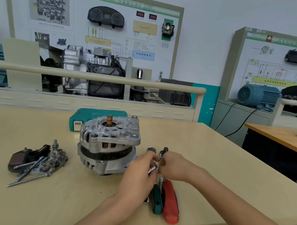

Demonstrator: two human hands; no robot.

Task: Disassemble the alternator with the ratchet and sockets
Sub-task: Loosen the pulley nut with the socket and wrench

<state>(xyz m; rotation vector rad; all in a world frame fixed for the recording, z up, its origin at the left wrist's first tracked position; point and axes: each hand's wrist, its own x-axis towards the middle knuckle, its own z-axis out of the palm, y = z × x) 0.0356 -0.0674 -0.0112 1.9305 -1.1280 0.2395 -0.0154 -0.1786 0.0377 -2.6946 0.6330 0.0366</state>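
A head-worn camera looks down at a pale wooden table (212, 154) in a workshop classroom. The alternator (107, 144), a silver housing standing on end with a copper-ringed shaft pointing up, sits near the middle of the table and serves as the landmark here.

Just to the right of the alternator, touching nothing of it, both hands meet. The left hand (141, 171) has its fingers curled round a small shiny metal piece (152, 169) (a socket or an extension bar; it is too hidden to tell which). The right hand (172, 166) closes in from the other side, fingers bent toward the same piece, but whether it actually pinches it cannot be told. So the alternator lies beside the grip, not in it.

Right of the alternator and just behind the hands, two sockets (151, 150) stand upright on the table. In front of the hands, nearer the camera, lie two tools side by side: one with a green handle (157, 202) and one with a red handle (170, 203), their heads hidden beneath the hands.

Left of the alternator, well apart, is a heap of removed parts (38, 159): a dark cover, long bolts and a rectifier-like plate. Behind the alternator rests a closed teal tool case (89, 114).
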